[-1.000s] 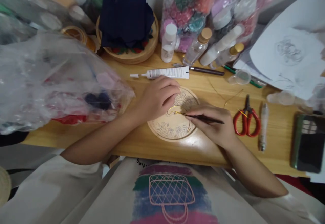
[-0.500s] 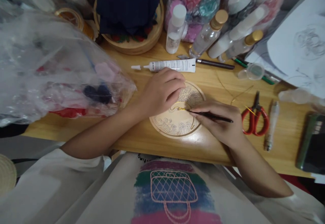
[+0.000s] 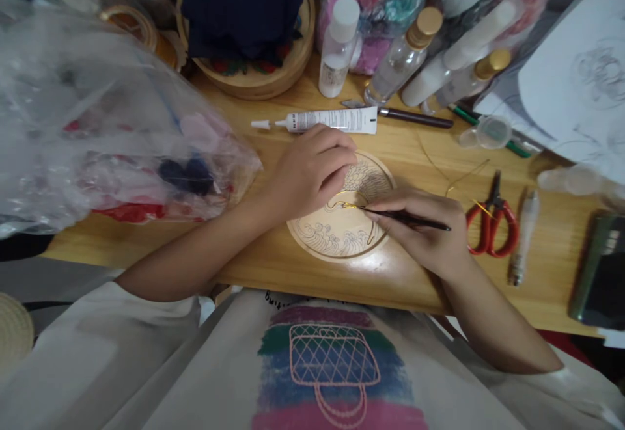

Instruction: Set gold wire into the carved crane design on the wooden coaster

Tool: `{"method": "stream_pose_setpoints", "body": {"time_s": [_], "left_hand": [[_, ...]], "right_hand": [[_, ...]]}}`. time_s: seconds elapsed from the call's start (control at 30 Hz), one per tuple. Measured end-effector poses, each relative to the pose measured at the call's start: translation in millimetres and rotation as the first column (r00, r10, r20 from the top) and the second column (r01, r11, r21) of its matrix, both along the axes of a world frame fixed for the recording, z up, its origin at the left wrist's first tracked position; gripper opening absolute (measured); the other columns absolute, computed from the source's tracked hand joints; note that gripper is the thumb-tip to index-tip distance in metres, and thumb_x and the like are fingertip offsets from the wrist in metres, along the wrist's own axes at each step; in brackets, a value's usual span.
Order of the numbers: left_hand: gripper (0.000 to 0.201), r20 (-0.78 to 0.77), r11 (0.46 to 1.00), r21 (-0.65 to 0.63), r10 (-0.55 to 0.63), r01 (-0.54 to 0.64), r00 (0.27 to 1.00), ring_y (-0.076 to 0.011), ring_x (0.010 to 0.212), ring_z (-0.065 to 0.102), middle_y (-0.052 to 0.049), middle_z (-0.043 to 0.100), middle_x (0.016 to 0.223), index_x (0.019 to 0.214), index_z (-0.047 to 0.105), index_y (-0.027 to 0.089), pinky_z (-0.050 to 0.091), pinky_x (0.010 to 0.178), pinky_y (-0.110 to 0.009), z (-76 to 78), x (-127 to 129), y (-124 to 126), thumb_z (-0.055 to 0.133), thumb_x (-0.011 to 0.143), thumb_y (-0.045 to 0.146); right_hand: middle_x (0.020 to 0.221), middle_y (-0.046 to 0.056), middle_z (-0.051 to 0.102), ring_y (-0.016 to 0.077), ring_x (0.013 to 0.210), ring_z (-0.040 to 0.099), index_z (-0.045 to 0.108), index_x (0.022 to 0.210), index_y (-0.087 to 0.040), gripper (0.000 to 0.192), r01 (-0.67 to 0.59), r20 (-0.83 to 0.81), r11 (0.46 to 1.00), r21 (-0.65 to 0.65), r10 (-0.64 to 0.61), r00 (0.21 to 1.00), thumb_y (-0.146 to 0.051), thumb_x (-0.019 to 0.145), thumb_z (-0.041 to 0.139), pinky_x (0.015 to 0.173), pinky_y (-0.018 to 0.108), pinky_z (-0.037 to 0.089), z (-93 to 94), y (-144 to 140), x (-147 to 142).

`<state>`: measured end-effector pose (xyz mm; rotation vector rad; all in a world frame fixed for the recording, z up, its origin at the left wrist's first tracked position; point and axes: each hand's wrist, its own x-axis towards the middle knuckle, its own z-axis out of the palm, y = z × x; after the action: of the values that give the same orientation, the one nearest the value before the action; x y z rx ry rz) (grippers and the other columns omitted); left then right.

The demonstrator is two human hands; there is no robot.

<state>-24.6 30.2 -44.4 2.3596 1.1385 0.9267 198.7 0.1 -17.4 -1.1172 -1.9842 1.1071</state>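
Note:
A round wooden disc point(image 3: 336, 235) with a drawn wave and scale pattern lies near the table's front edge. My left hand point(image 3: 307, 173) rests on its upper left part, fingers curled down on a thin gold wire point(image 3: 347, 205) that lies bent along the pattern. My right hand point(image 3: 424, 231) sits on the disc's right side and grips dark tweezers point(image 3: 405, 220), whose tip touches the wire near the disc's middle.
A white glue tube point(image 3: 332, 120) lies just behind the disc. Red scissors point(image 3: 491, 218), a pen-like tool point(image 3: 522, 238) and a dark phone point(image 3: 598, 274) lie to the right. Bottles point(image 3: 403, 59), a wooden hoop with dark cloth point(image 3: 244, 26) and a plastic bag point(image 3: 97, 124) crowd the back and left.
The view has shifted slightly, so everything sits a little higher and further right in the frame. Both hands stay on the disc, with the tweezers' tip still at the wire.

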Motion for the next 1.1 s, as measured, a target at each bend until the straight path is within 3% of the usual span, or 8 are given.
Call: {"method": "stream_pose_setpoints", "body": {"time_s": [1.1], "left_hand": [[0.013,0.005,0.998,0.067,0.007,-0.007,1.000,-0.0201,0.095,0.061,-0.005,0.069,0.101,0.093,0.059,0.022,0.051,0.085,-0.042,-2.0,-0.3,0.6,0.048,0.093,0.015]], "right_hand": [[0.085,0.001,0.077,0.0154,0.078,0.072,0.074,0.088,-0.025,0.013,-0.024,-0.025,1.000,0.019,0.024,0.999,-0.014,0.082,0.073,0.075,0.030,0.060,-0.8,1.2,1.3]]}}
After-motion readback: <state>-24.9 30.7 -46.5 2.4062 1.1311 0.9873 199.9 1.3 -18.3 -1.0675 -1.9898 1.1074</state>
